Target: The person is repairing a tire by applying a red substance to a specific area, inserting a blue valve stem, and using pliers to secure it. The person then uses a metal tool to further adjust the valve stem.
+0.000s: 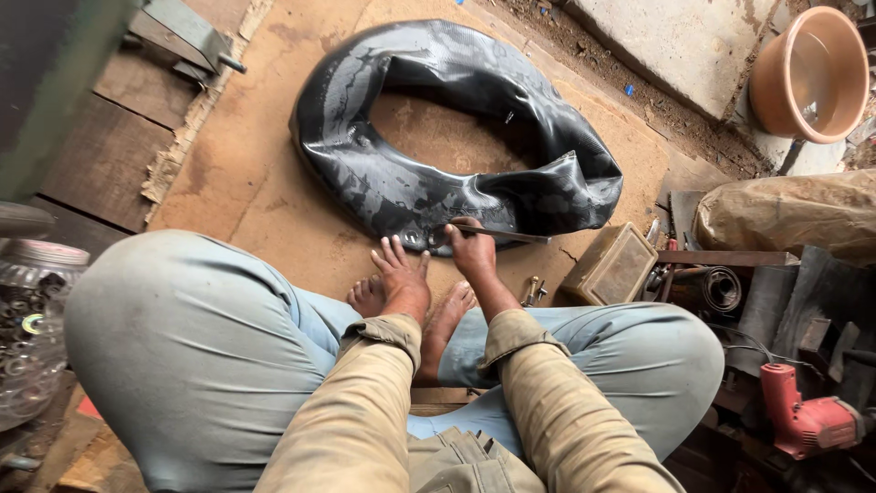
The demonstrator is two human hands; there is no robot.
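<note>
My right hand (472, 253) grip pinches 1 thin metal tool (500, 234) vs 1 black inner tube (438, 128) on the floor; left hand (400, 274), fingers spread, presses tube edge. 1 orange basin (810, 73) far right.

Soft, even daylight fills the view, with only faint shadows. The centre is sharp. The edges bend and blur slightly.

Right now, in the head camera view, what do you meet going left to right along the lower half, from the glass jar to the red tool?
Glass jar → left hand → right hand, holding a thin metal tool against the black inner tube → small bolts → box → red power tool.
</note>
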